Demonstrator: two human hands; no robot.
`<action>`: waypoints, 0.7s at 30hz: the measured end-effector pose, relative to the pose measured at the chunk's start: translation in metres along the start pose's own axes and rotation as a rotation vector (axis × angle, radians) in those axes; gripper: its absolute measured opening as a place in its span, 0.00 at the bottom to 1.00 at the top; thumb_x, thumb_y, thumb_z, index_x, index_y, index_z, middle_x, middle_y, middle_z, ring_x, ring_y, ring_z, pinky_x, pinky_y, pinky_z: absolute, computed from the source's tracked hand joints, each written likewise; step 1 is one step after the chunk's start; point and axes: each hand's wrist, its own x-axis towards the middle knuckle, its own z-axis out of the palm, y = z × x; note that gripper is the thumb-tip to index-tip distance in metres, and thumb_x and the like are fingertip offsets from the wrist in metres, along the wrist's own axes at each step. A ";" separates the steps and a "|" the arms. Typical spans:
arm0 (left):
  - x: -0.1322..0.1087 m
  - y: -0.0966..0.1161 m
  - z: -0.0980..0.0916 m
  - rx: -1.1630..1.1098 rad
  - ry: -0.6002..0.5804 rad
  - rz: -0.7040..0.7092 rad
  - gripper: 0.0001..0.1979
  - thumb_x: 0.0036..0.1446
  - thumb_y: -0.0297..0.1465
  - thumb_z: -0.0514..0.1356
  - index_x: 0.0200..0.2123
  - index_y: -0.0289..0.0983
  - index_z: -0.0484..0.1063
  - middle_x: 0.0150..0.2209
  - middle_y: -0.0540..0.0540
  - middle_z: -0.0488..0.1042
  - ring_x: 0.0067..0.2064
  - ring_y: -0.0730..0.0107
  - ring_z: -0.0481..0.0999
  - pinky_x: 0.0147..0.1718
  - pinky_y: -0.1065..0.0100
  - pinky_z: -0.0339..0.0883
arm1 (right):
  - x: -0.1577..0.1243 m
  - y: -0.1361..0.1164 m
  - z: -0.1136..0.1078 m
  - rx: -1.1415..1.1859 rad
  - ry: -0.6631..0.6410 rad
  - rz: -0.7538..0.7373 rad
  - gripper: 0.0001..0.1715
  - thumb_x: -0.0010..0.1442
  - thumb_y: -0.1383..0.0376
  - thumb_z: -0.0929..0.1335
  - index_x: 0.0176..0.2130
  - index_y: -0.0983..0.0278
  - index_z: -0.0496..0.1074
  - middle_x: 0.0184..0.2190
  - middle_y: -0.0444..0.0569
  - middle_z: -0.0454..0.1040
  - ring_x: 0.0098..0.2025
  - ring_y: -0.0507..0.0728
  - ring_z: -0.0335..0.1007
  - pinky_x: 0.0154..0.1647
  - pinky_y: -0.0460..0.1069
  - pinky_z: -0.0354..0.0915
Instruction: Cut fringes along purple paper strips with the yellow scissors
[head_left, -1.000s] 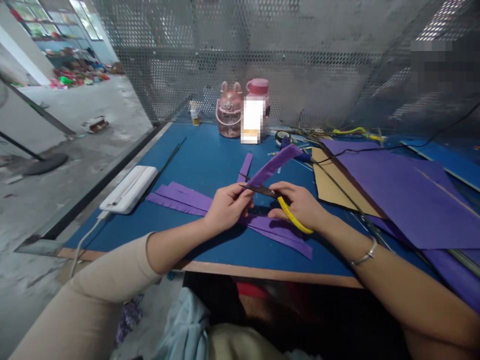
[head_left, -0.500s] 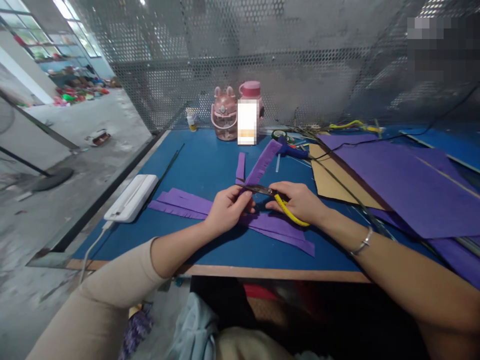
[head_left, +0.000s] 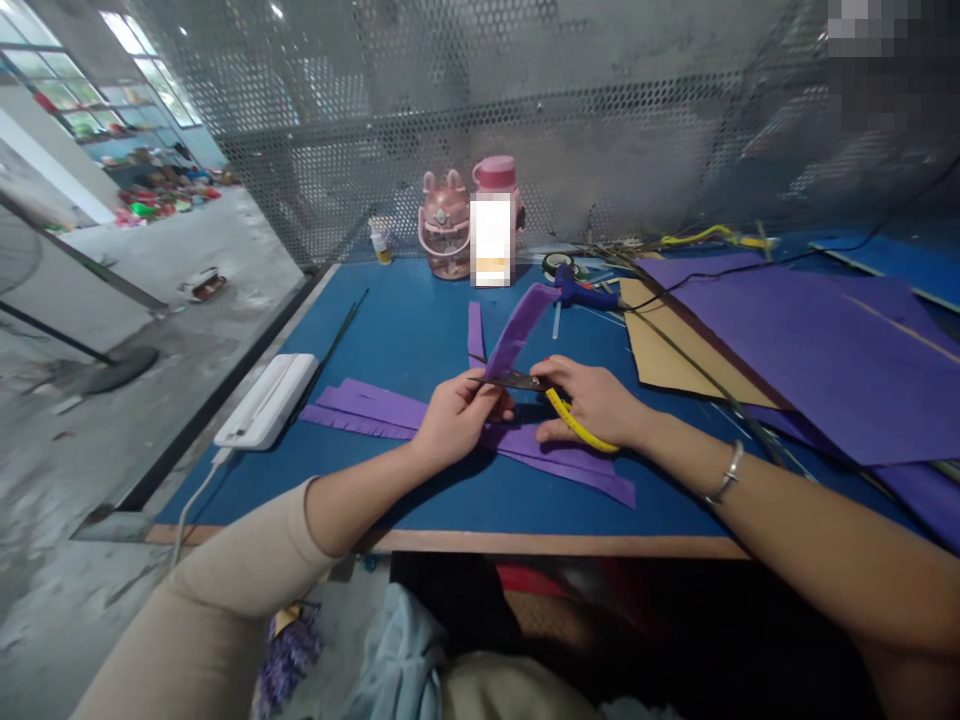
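My left hand (head_left: pixel 459 415) pinches the lower end of a purple strip (head_left: pixel 519 328), which looks like felt or thick paper and slants up and away to the right. In my right hand (head_left: pixel 596 400) are scissors with yellow handles (head_left: pixel 576 422). Their dark blades (head_left: pixel 514 380) point left and cross the strip just above my left fingers. Behind the strip a narrower purple piece (head_left: pixel 475 328) stands up; I cannot tell what supports it. Beneath both hands lie several long purple strips (head_left: pixel 367 405), one with a fringed edge, partly covered by my left hand.
A white power strip-like box (head_left: pixel 266 400) with a cable lies at left. Pink bottles (head_left: pixel 445 225) stand at the back beside a small bottle (head_left: pixel 381 243). A blue glue gun (head_left: pixel 589 295), tape roll (head_left: pixel 559 266), tan board (head_left: pixel 675 345) and purple sheets (head_left: pixel 810 340) lie at right.
The held strip has turned slightly, so its fringed edge shows less. Both hands keep nearly the same place, with the scissors still across the strip. The view has shifted a little.
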 end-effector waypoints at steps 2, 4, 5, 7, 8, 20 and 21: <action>-0.001 0.000 -0.001 0.039 -0.015 0.025 0.14 0.61 0.39 0.56 0.31 0.33 0.70 0.27 0.48 0.73 0.27 0.75 0.75 0.29 0.73 0.69 | -0.001 0.001 0.000 0.039 0.016 -0.023 0.43 0.47 0.36 0.69 0.50 0.62 0.66 0.45 0.54 0.73 0.41 0.62 0.74 0.38 0.53 0.66; -0.001 0.001 -0.002 0.072 -0.026 0.046 0.15 0.61 0.39 0.55 0.30 0.33 0.70 0.26 0.48 0.73 0.27 0.75 0.74 0.30 0.72 0.68 | -0.001 0.001 0.000 0.074 0.030 -0.040 0.42 0.47 0.37 0.70 0.49 0.62 0.67 0.44 0.53 0.73 0.39 0.61 0.73 0.37 0.52 0.66; -0.001 0.001 -0.002 0.086 -0.030 0.053 0.15 0.62 0.39 0.55 0.30 0.34 0.70 0.26 0.48 0.72 0.27 0.75 0.74 0.30 0.72 0.68 | -0.001 0.001 0.000 0.093 0.035 -0.046 0.41 0.47 0.37 0.70 0.48 0.62 0.67 0.42 0.52 0.73 0.39 0.60 0.73 0.37 0.51 0.66; -0.002 0.002 -0.002 0.106 -0.040 0.064 0.15 0.62 0.39 0.55 0.29 0.34 0.70 0.26 0.49 0.72 0.27 0.75 0.73 0.30 0.72 0.67 | -0.001 0.000 0.000 0.133 0.041 -0.047 0.37 0.48 0.39 0.70 0.47 0.61 0.68 0.41 0.51 0.74 0.38 0.59 0.72 0.36 0.50 0.65; -0.002 0.002 -0.002 0.110 -0.043 0.065 0.15 0.62 0.39 0.55 0.29 0.34 0.70 0.25 0.49 0.72 0.27 0.75 0.73 0.30 0.72 0.67 | -0.001 0.000 0.000 0.152 0.045 -0.042 0.35 0.49 0.40 0.70 0.46 0.61 0.69 0.40 0.50 0.74 0.37 0.59 0.72 0.37 0.50 0.65; -0.002 -0.002 -0.001 0.041 -0.002 -0.051 0.15 0.60 0.39 0.56 0.29 0.33 0.71 0.27 0.47 0.75 0.26 0.74 0.75 0.28 0.73 0.69 | -0.001 0.005 0.002 0.117 0.145 -0.081 0.28 0.56 0.47 0.69 0.44 0.67 0.74 0.40 0.55 0.78 0.38 0.59 0.76 0.39 0.50 0.68; -0.001 -0.002 -0.001 0.045 -0.001 -0.056 0.15 0.60 0.39 0.56 0.30 0.33 0.71 0.28 0.47 0.76 0.26 0.74 0.75 0.28 0.73 0.69 | -0.001 0.006 0.002 0.114 0.134 -0.079 0.27 0.57 0.47 0.69 0.44 0.67 0.74 0.40 0.55 0.78 0.38 0.59 0.76 0.39 0.50 0.68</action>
